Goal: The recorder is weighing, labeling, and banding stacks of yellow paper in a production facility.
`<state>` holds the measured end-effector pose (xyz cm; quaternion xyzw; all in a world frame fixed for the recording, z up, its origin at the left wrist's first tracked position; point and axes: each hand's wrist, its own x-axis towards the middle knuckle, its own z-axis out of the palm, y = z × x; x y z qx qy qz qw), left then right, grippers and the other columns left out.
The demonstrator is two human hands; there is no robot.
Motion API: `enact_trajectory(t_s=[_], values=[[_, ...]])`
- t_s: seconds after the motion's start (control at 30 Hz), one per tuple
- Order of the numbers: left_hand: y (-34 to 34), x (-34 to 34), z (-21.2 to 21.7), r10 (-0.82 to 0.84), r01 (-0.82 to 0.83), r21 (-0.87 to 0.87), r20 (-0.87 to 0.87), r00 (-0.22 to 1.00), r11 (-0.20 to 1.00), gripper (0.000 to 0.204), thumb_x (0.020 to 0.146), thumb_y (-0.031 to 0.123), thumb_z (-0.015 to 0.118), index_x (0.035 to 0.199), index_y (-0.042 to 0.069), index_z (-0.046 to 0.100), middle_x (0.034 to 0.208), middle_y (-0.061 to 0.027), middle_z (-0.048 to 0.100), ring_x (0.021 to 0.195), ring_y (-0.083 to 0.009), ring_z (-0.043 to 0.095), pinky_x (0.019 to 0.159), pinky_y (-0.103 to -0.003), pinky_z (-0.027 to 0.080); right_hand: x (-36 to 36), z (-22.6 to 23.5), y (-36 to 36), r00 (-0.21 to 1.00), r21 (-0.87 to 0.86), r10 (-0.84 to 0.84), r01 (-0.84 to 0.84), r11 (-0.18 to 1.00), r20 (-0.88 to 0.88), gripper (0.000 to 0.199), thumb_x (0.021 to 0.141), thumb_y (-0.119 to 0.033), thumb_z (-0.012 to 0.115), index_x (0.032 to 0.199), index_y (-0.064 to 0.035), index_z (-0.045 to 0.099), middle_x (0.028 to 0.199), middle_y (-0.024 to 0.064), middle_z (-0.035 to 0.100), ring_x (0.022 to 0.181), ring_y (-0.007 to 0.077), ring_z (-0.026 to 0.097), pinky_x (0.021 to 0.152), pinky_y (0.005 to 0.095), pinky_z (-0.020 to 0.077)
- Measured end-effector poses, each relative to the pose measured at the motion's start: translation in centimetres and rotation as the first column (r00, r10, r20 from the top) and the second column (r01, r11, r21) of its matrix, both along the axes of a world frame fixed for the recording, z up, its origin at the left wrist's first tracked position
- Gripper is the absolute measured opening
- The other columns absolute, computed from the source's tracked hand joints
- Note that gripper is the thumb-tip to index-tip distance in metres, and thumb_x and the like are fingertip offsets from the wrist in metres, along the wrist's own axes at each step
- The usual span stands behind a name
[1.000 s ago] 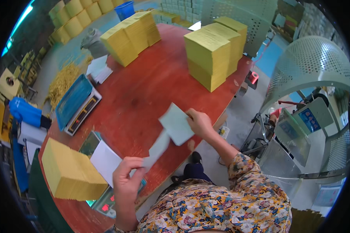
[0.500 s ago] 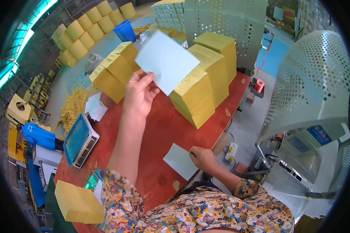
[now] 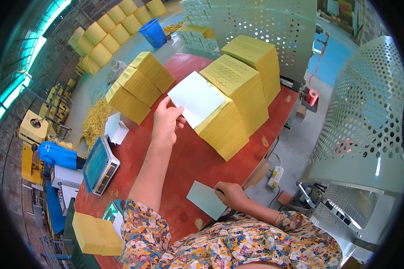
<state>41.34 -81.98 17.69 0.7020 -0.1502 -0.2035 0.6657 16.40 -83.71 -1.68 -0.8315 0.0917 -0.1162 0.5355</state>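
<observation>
Between thumb and fingers, my left hand [image 3: 168,122] pinches the edge of a white sheet [image 3: 197,98]. The sheet lies over the top of the nearest stack of yellow paper [image 3: 229,127]; whether it rests on the stack or hovers just above it I cannot tell. Lower down, near the table's front edge, my right hand [image 3: 231,196] is closed on the corner of a pale green-white sheet [image 3: 205,199], held low over the red table [image 3: 166,197]. More yellow paper stacks [image 3: 240,74] stand directly behind the nearest one.
Left on the table are other yellow stacks [image 3: 139,85], small white sheets [image 3: 116,127], a scale [image 3: 104,166] and a yellow block [image 3: 96,233]. A perforated metal guard [image 3: 359,121] rises at right. A power strip [image 3: 275,176] lies below the table edge. A person in blue [image 3: 58,154] is far left.
My left hand has lowered the white sheet from a raised, tilted position to over the nearest yellow stack. My right hand still holds its sheet in much the same place. The view has shifted slightly.
</observation>
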Motion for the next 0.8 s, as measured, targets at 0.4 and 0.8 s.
enact_trajectory(t_s=[0.4, 0.8], values=[[-0.3, -2.2, 4.4, -0.041, 0.068, -0.337, 0.087, 0.995, 0.939, 0.041, 0.090, 0.002, 0.058, 0.130, 0.002, 0.050, 0.083, -0.0014, 0.062, 0.066, -0.0068, 0.057, 0.051, -0.021, 0.041, -0.1, -0.1, -0.5, 0.999, 0.051, 0.023, -0.022, 0.998, -0.035, 0.014, 0.087, -0.017, 0.061, 0.092, -0.0044, 0.064, 0.084, 0.0177, 0.068, 0.079, 0.0369, 0.066, 0.069, 0.0447, 0.0522], [-1.5, -2.6, 0.4, 0.091, -0.107, 0.050, 0.253, 0.963, 0.993, 0.061, 0.087, -0.002, 0.060, 0.142, -0.007, 0.036, 0.075, -0.0024, 0.056, 0.057, -0.0067, 0.051, 0.043, -0.019, 0.037, -0.1, -0.1, -0.5, 0.999, 0.055, 0.019, -0.018, 0.998, -0.034, 0.015, 0.087, -0.018, 0.064, 0.094, -0.0042, 0.065, 0.085, 0.0178, 0.068, 0.080, 0.0363, 0.067, 0.070, 0.0432, 0.0529]])
